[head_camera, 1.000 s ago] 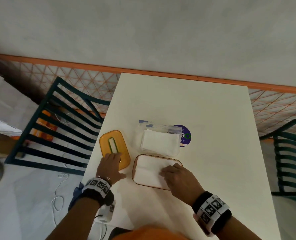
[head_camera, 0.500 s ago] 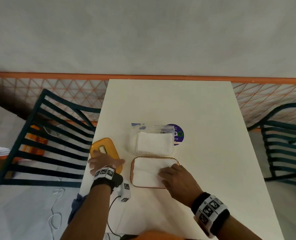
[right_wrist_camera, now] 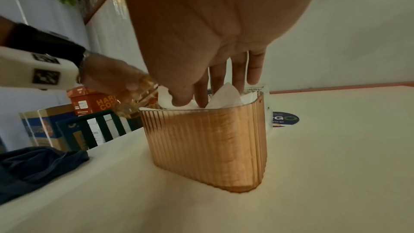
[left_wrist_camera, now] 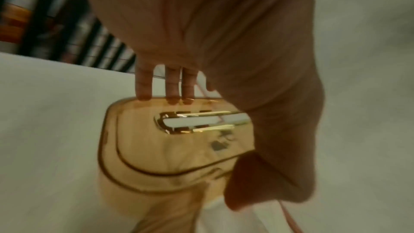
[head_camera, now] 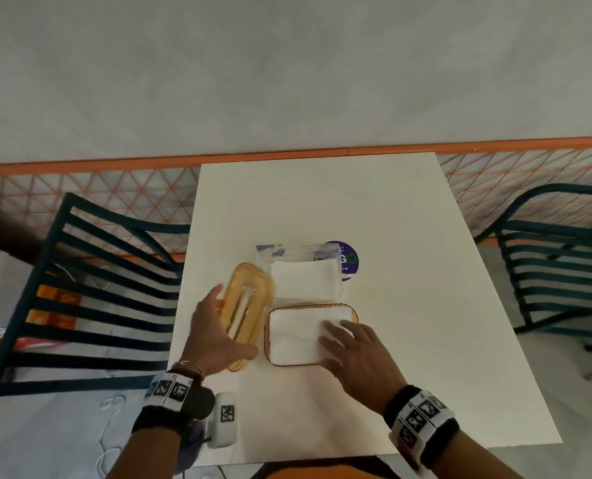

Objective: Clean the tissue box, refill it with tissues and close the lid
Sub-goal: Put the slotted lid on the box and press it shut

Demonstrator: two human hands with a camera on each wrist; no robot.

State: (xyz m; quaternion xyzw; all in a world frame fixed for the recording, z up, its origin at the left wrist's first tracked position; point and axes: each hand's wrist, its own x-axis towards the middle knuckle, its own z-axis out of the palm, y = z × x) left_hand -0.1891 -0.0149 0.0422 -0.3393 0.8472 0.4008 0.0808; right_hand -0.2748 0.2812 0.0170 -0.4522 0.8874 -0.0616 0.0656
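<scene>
The ribbed amber tissue box [head_camera: 353, 314] [right_wrist_camera: 206, 148] stands lidless on the white table [head_camera: 408, 340], filled with white tissues [head_camera: 294, 340] [right_wrist_camera: 226, 98]. My right hand [head_camera: 329, 340] [right_wrist_camera: 197, 98] lies over the box's right half, its straight fingers resting on the top tissue. My left hand [head_camera: 232, 323] holds the amber lid [head_camera: 249, 305] [left_wrist_camera: 179, 148] tilted above the table, just left of the box. The fingers [left_wrist_camera: 143, 86] hook its far edge and the thumb presses the near edge. The lid's slot shows in the left wrist view.
An open clear pack of tissues [head_camera: 304, 278] lies behind the box, beside a purple round sticker [head_camera: 349, 259]. Dark slatted chairs stand left [head_camera: 90, 305] and right [head_camera: 557, 271] of the table. A dark cloth [right_wrist_camera: 33, 166] lies at the table's near left edge.
My left hand has picked the lid up from the table's left edge and carried it right, next to the box. The right hand stays on the tissues.
</scene>
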